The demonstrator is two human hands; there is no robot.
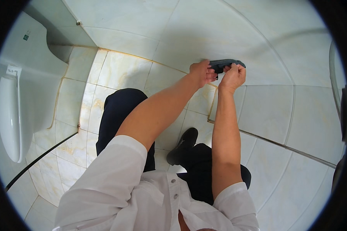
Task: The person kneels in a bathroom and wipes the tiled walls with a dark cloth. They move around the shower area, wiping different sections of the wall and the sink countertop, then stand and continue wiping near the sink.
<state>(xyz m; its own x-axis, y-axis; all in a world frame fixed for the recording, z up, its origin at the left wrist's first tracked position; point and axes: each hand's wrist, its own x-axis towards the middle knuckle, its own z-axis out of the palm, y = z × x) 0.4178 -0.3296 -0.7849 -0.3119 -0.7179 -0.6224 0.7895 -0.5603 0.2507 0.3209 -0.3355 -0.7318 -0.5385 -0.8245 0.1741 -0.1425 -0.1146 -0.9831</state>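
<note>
Between my two hands is a long, flat, dark grey-blue item point(224, 62), held up close to the pale tiled wall. A smaller black part hangs from its underside. Its material and exact kind cannot be made out. My left hand point(203, 73) grips its left end, thumb at the upper edge and fingers below. My right hand point(234, 75) pinches its right end with thumb and fingers. Parts of the item are hidden behind the fingers of both hands.
At the left stands a white toilet point(10, 115), beyond a glass panel point(75, 63) with metal clips and a black bottom strip point(43, 157). Marbled floor tiles point(124, 70) meet the wall point(188, 34). My black shoe point(185, 143) rests below my arms. Dark fittings point(344, 112) edge the right side.
</note>
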